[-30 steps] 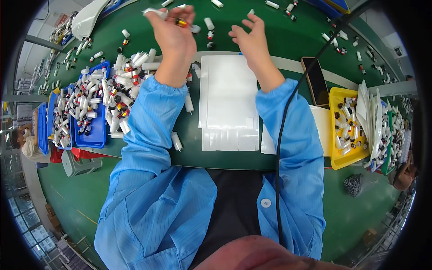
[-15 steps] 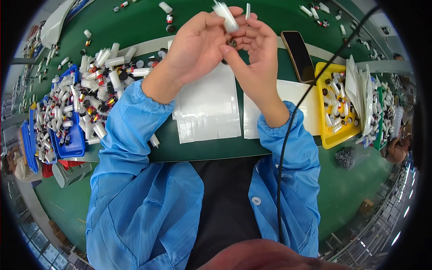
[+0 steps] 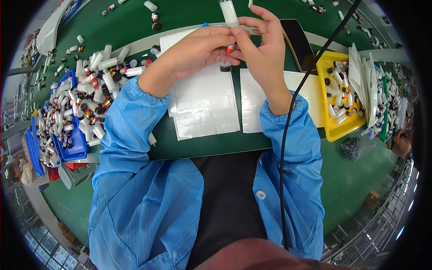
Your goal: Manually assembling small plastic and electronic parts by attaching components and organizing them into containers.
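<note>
My left hand and my right hand meet above the white sheets. Between my right thumb and fingers is a white cylindrical tube, held upright at the top of the view. A thin white strip shows by my raised right fingertip. My left fingers are closed around a small part with a red band, which my right fingers also touch. Just below them is a black-ended piece, its upper portion clear; whether it joins the red-banded part I cannot tell.
White sheets lie before me, with a dark phone beyond them. A pile of tubes and a blue tray are at left. At right stands a yellow tray of similar parts. A black cable crosses the view.
The white tube has turned more upright, and my right thumb has come up to its lower end. My left hand has lowered and closed in. The red-banded part and the black-ended piece now show.
</note>
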### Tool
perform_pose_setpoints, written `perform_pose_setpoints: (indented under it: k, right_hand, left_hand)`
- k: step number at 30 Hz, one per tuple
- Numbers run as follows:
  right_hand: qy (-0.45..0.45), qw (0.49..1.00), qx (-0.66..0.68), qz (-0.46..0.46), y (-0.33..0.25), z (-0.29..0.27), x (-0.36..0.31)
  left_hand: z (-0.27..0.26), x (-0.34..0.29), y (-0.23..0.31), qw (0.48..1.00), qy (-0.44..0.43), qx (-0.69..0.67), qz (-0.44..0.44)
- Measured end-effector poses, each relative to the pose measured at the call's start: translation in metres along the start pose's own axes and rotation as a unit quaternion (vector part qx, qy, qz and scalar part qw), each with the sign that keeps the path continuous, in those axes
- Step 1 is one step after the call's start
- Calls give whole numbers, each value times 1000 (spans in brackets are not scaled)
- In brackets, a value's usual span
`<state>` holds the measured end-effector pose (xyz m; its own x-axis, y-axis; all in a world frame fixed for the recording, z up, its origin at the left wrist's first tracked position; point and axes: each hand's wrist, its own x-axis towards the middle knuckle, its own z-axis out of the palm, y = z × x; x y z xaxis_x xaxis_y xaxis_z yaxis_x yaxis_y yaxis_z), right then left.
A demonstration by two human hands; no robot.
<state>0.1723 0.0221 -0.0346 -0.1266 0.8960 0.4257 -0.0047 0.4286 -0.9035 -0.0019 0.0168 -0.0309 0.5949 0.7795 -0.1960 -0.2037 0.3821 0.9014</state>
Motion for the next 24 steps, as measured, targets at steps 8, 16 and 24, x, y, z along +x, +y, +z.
perform_pose_setpoints:
  k: [8, 16, 24]
  right_hand:
    - [55, 974, -156, -156, 13, 12, -12]
    - [32, 996, 62, -48, 22, 8, -10]
    - [59, 995, -39, -63, 25, 11, -15]
  left_hand:
    - [15, 7, 6, 966, 114, -141, 182]
    - [5, 3, 4, 976, 111, 34, 186]
    - [-10, 8, 2, 967, 140, 75, 200]
